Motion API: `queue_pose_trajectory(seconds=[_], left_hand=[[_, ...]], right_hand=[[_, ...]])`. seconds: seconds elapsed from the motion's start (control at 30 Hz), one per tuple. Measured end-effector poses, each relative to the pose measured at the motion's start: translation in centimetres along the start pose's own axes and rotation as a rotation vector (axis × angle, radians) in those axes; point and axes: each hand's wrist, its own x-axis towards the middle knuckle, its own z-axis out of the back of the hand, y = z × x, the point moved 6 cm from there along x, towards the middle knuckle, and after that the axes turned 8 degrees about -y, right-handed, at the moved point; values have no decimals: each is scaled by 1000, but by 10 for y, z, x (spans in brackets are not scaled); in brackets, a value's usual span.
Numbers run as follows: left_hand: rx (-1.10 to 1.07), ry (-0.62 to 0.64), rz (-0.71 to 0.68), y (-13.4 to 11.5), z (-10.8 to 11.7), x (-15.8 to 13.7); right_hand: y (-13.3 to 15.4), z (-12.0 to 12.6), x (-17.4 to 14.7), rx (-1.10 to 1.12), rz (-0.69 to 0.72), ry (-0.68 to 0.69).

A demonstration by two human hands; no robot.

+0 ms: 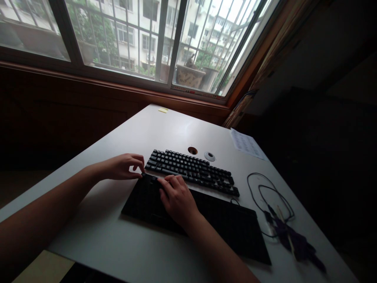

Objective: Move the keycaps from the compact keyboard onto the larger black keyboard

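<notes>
A black keyboard base (229, 220) lies across the white desk, its top face largely without keycaps. Behind it, rows of loose black keycaps (188, 165) are laid out in keyboard order. At the base's far left corner, my left hand (125, 166) has thumb and index finger closed on a small black keycap (143, 174). My right hand (179, 200) rests over the base, thumb and fingers apart. Its index fingertip is beside or touching another black keycap (154, 179) on the base's far edge. The underside of my right hand is hidden.
On the right of the white desk (97, 232) lie a looped black cable (290, 200) and a dark cloth-like item (297, 243). A cable hole (193, 150), its round cover (209, 156), printed paper (247, 143) and a yellow note (163, 110) are farther back. A barred window stands beyond.
</notes>
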Motion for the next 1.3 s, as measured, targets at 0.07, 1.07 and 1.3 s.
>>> queue_pose_trajectory(seconds=[0.07, 1.07, 1.3], left_hand=[[5, 1, 8, 0, 0, 0], [-9, -4, 4, -3, 2, 2], [2, -18, -6, -4, 3, 2]], right_hand=[[0, 0, 0, 5, -3, 1], [14, -2, -3, 86, 209, 92], [13, -1, -2, 103, 209, 81]])
